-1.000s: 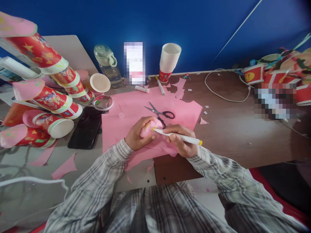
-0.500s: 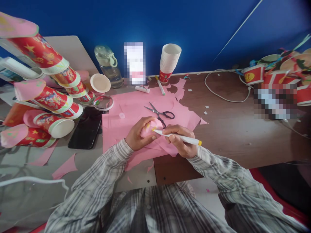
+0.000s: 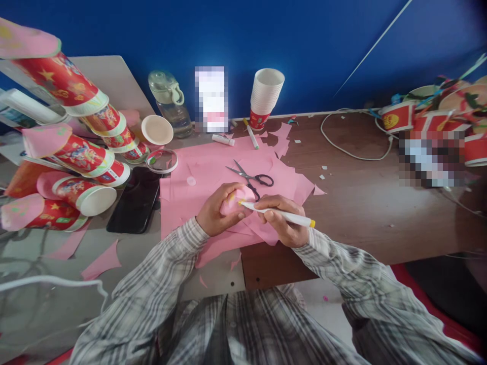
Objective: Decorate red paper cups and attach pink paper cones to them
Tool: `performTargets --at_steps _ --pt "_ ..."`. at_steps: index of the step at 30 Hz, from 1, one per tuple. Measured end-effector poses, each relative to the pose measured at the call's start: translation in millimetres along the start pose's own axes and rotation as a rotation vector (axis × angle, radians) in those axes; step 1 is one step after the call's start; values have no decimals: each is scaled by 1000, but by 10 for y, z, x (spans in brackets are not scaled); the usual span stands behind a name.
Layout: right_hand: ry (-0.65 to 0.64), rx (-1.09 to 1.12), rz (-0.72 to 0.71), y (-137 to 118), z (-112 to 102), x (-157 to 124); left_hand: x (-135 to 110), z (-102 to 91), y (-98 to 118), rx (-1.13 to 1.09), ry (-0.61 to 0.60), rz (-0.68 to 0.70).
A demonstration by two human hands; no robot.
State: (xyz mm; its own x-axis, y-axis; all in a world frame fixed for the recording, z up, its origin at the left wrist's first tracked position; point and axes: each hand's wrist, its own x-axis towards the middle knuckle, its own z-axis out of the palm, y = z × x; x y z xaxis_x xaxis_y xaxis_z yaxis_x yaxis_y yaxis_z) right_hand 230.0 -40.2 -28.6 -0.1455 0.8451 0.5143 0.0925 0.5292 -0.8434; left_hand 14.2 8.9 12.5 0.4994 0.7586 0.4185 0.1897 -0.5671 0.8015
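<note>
My left hand (image 3: 216,210) is closed around a small pink paper piece (image 3: 233,203) with yellow marks on it; its exact shape is partly hidden by the fingers. In my right hand (image 3: 285,218) is a white marker pen (image 3: 291,217) with a yellow end, its tip touching the pink piece. Just beyond both hands, black-handled scissors (image 3: 249,177) lie partly spread on pink paper sheets (image 3: 198,167). A second marker (image 3: 251,136) and a white marker cap (image 3: 223,140) rest at the far edge of the sheets.
Red printed paper cups with pink paper tops (image 3: 83,157) are stacked and lying at left, beside a black phone (image 3: 134,200). A water bottle (image 3: 173,114), a lit phone screen (image 3: 211,99) and stacked cups (image 3: 266,91) stand along the wall. A cable (image 3: 353,156) and more red cups (image 3: 397,117) are at right.
</note>
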Motion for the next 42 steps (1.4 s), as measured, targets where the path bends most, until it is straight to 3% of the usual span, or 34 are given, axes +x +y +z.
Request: performTargets --at_steps 14,42 --pt "13 14 -96 -21 20 21 -3 5 3 -7 2 -5" --pt "-26 -11 -85 30 -10 -12 -9 6 1 10 4 -13"
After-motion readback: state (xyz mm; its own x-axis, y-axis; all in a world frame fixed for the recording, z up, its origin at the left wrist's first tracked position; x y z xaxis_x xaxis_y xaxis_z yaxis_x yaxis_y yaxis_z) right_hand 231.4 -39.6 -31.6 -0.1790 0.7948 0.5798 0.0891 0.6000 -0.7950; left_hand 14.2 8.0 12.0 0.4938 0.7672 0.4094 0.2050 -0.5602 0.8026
